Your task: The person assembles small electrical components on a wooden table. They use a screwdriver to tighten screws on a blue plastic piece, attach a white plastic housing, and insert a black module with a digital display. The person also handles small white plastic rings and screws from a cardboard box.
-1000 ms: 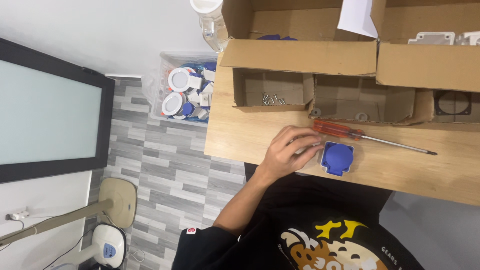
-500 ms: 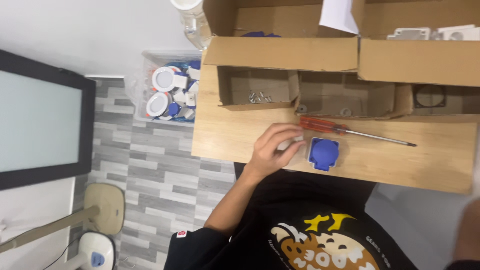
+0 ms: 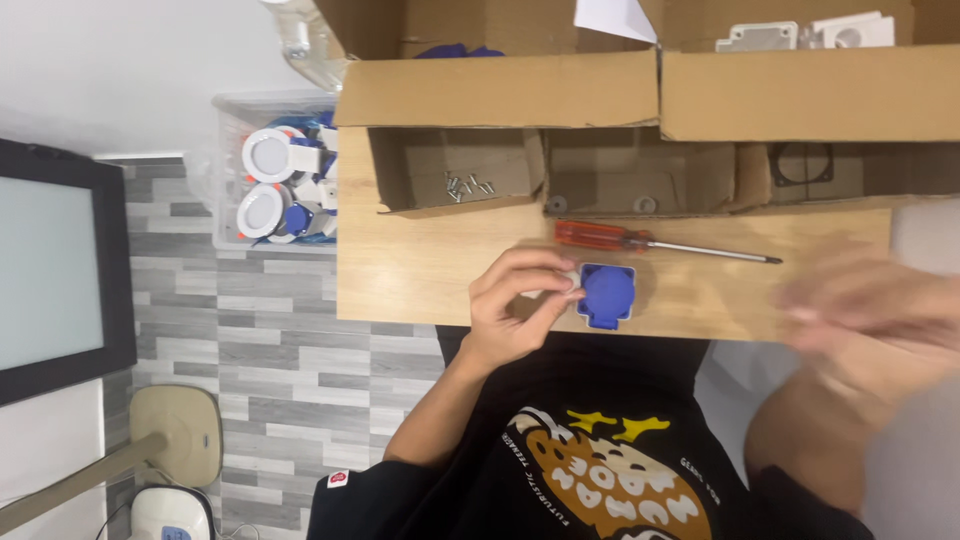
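Right hand (image 3: pixel 870 310) newly in view at right edge, blurred, over wooden table (image 3: pixel 420 270); absent a second ago, only a sliver at corner half a second ago. Left hand (image 3: pixel 520 300) kept beside blue socket cover (image 3: pixel 606 296), fingertips now curled at its left edge, no longer spread flat. Camera view shifted.

Even, bright indoor light fills the scene, with no strong glare. Soft shadows lie under the hand (image 3: pixel 520 305) on the desk (image 3: pixel 420 270) and inside the open cardboard compartments (image 3: pixel 640 170), which look dimmer than the desk top. The other hand (image 3: pixel 880 310), at the frame's right edge, is smeared by motion blur. The blue socket cover (image 3: pixel 606 294) and red-handled screwdriver (image 3: pixel 660 241) are sharp.
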